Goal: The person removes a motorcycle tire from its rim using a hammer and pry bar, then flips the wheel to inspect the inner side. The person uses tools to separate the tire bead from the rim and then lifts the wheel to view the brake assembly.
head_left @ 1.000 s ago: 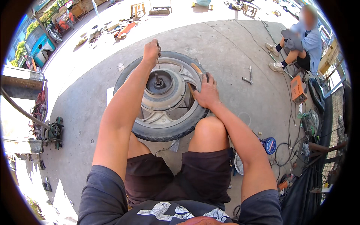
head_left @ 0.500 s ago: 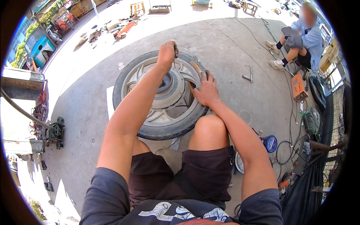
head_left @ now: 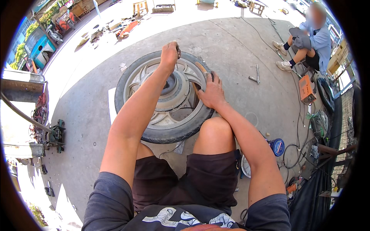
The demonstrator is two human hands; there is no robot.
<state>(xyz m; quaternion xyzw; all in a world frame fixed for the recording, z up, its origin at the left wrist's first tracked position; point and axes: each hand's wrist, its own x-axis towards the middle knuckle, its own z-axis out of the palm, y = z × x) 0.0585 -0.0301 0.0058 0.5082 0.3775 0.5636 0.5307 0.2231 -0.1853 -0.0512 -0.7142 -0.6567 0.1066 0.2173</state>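
Note:
A spoked wheel with a black tyre (head_left: 169,135) and pale metal rim lies flat on the ground before my knees. Over its far side, my left hand (head_left: 169,55) is closed around a tool mostly hidden by the fist. Only a thin dark shaft (head_left: 177,66) shows below it, pointing down toward the spokes near the hub (head_left: 166,86). On the wheel's right side rests my right hand (head_left: 212,91), its fingers stretched over the tyre and its thumb toward the rim. A brown strip (head_left: 201,68) lies just beyond these fingers; its kind is unclear.
A T-shaped metal tool (head_left: 256,75) lies right of the wheel. A blue round tin (head_left: 277,147) stands by my right forearm. Cables trail past an orange box (head_left: 307,89). A seated person (head_left: 317,42) is at the far right. A green metal device (head_left: 56,135) stands at left.
My left hand has shifted very slightly to the left over the wheel. The right hand stays in place on the tyre.

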